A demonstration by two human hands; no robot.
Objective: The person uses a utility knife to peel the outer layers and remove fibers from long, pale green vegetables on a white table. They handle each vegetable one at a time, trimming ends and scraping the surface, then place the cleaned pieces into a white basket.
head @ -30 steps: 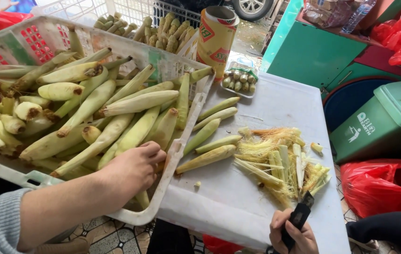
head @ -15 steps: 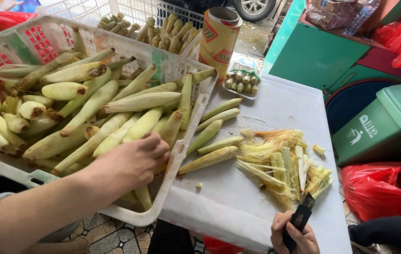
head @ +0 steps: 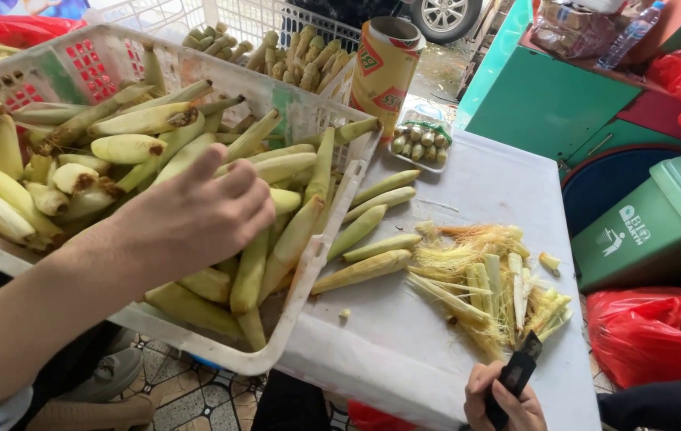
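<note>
White table (head: 468,191): we've husked little, crate (head: 292,120) mostly full. Left hand (head: 197,215) open over baby corn (head: 129,148); right hand (head: 504,403) grips knife (head: 516,375).

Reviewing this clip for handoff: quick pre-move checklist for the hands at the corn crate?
1. Left hand over the baby corn in the white crate: ok.
2. Left hand closed on a cob: cannot tell, fingers hide the contact.
3. Right hand grips the black-handled knife: ok.
4. Knife apart from the left hand: ok.
5. Bare spot on the white table beside the husk pile: ok.
6. Crate fully supported: not ok, its corner overhangs the table edge.
</note>
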